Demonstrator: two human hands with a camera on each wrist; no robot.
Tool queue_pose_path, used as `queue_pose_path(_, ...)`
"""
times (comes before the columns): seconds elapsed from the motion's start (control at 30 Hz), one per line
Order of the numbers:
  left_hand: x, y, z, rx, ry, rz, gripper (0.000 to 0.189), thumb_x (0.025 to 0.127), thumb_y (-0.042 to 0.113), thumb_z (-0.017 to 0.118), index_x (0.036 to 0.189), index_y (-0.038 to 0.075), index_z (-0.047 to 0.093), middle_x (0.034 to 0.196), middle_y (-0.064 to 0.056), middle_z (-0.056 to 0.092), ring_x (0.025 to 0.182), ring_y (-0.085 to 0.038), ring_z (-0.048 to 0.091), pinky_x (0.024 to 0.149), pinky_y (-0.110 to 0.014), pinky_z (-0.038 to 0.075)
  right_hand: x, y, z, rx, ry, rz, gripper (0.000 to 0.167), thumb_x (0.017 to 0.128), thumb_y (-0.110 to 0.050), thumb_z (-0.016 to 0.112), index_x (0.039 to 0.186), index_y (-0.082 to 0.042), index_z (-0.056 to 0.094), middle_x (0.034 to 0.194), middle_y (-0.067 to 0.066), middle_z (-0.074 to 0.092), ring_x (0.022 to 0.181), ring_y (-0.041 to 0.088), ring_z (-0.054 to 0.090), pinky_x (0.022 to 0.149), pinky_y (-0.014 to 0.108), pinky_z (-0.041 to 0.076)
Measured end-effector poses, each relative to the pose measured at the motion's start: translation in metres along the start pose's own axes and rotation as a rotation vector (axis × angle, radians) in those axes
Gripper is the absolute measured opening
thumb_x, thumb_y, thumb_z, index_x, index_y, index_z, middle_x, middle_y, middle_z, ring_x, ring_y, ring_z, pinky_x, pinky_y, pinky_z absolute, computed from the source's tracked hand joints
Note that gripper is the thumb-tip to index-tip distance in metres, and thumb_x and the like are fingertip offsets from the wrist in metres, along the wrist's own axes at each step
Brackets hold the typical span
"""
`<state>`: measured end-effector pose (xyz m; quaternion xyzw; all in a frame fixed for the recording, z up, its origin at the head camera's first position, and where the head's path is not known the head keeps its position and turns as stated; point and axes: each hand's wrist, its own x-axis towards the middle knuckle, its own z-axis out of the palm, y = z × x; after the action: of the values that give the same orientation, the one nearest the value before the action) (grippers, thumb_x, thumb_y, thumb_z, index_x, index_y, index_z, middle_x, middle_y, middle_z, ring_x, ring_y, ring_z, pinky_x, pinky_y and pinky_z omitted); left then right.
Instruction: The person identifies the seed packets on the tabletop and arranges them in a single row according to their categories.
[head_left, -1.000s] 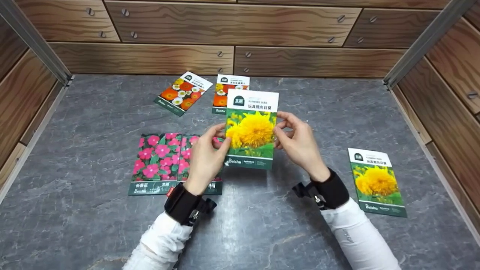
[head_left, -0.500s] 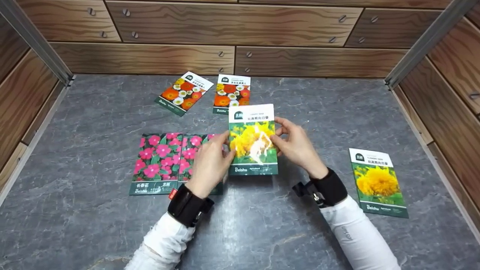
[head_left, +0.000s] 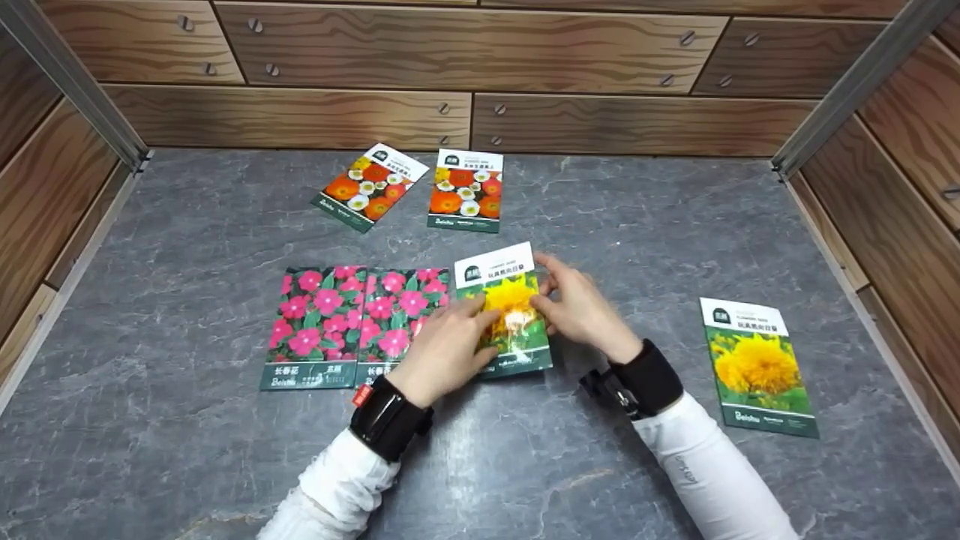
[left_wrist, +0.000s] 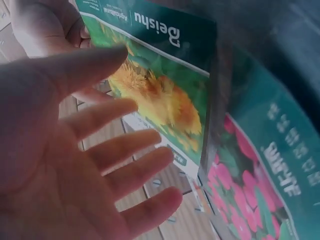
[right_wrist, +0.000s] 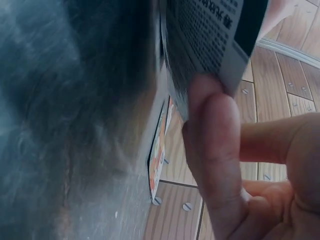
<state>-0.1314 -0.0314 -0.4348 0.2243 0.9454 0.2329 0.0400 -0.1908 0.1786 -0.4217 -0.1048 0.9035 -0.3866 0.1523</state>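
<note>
- The glossy yellow-sunflower seed packet with a white top and green base is pinched by its right edge between the thumb and fingers of the right hand, probably so that its printed face is left uncovered.
- The fingers of the left hand are spread and held nearly straight before the packet's front, perhaps to steady it; whether it is touched by them cannot be told.
- The packet is tilted between both sets of fingers; contact with the grey marbled tabletop cannot be judged.
- Two pink-flowered, green-based packets are laid side by side left of the left fingers, seemingly aligned as a pair.
- Two orange-and-white-flowered packets are placed beyond the fingertips, one slanted, for no visible reason.
- A matching yellow-sunflower packet is set well right of the right fingers, face up, apparently so it can be read.
</note>
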Motion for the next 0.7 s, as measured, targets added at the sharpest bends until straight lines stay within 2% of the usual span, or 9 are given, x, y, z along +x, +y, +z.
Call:
queue_pose_path(0.17, -0.001, 0.0, 0.004, 0.046, -0.109, -0.04, 0.054, 0.1, 0.03, 0.073, 0.148, 0.011, 0.06, 0.161, -0.02, 0.051, 0.149, -0.039, 0.051, 0.126, -0.066, 0.035, -0.002, 0.003, 0.005, -0.209, -0.047, -0.009, 0.073, 0.098, -0.014, 0.071, 0.159, 0.006, 0.037, 0.099, 0.016, 0.073, 0.068, 0.013, 0.062, 0.061, 0.023, 0.051)
queue_pose_path(0.27, -0.001, 0.001, 0.005, 0.076, -0.146, -0.054, 0.053, 0.099, 0.03, 0.073, 0.147, 0.012, 0.061, 0.163, -0.019, 0.049, 0.151, -0.04, 0.048, 0.127, -0.067, 0.033, -0.003, 0.004, 0.009, -0.337, -0.072, -0.011, 0.077, 0.094, -0.025, 0.078, 0.156, 0.005, 0.044, 0.094, 0.014, 0.072, 0.074, 0.02, 0.063, 0.064, 0.029, 0.048)
queue_pose_path(0.37, -0.001, 0.001, 0.005, 0.101, -0.162, -0.054, 0.051, 0.098, 0.03, 0.075, 0.144, 0.013, 0.063, 0.162, -0.018, 0.049, 0.151, -0.041, 0.048, 0.126, -0.068, 0.033, -0.005, 0.004, 0.012, -0.444, -0.085, -0.019, 0.077, 0.093, -0.032, 0.08, 0.154, 0.002, 0.048, 0.113, 0.021, 0.073, 0.099, 0.033, 0.071, 0.083, 0.044, 0.059)
queue_pose_path(0.43, -0.001, 0.001, 0.005, 0.115, -0.159, -0.049, 0.05, 0.097, 0.03, 0.075, 0.142, 0.012, 0.064, 0.161, -0.018, 0.051, 0.149, -0.041, 0.05, 0.125, -0.069, 0.034, -0.006, 0.004, 0.013, -0.498, -0.084, -0.047, 0.075, 0.093, -0.033, 0.081, 0.153, 0.0, 0.051, 0.131, 0.024, 0.067, 0.118, 0.038, 0.067, 0.099, 0.053, 0.058)
queue_pose_path(0.5, -0.001, 0.001, 0.006, 0.116, -0.159, -0.048, 0.048, 0.097, 0.031, 0.075, 0.14, 0.012, 0.065, 0.16, -0.018, 0.052, 0.149, -0.04, 0.051, 0.125, -0.069, 0.035, -0.007, 0.004, 0.013, -0.54, -0.092, -0.089, 0.072, 0.093, -0.034, 0.081, 0.151, -0.002, 0.054, 0.145, 0.024, 0.059, 0.133, 0.04, 0.059, 0.108, 0.059, 0.054)
queue_pose_path(0.6, -0.001, 0.0, 0.006, 0.118, -0.157, -0.049, 0.048, 0.097, 0.031, 0.075, 0.14, 0.012, 0.066, 0.16, -0.018, 0.052, 0.149, -0.041, 0.05, 0.124, -0.07, 0.036, -0.009, 0.004, 0.013, -0.561, -0.132, -0.133, 0.071, 0.092, -0.035, 0.081, 0.151, -0.005, 0.055, 0.152, 0.022, 0.053, 0.139, 0.04, 0.055, 0.111, 0.061, 0.052)
queue_pose_path(0.7, -0.001, 0.0, 0.006, 0.12, -0.161, -0.049, 0.048, 0.098, 0.032, 0.075, 0.14, 0.012, 0.066, 0.16, -0.017, 0.053, 0.15, -0.042, 0.048, 0.122, -0.072, 0.037, -0.011, 0.004, 0.011, -0.571, -0.181, -0.139, 0.075, 0.092, -0.039, 0.08, 0.154, -0.005, 0.052, 0.161, 0.022, 0.047, 0.146, 0.042, 0.051, 0.115, 0.064, 0.048)
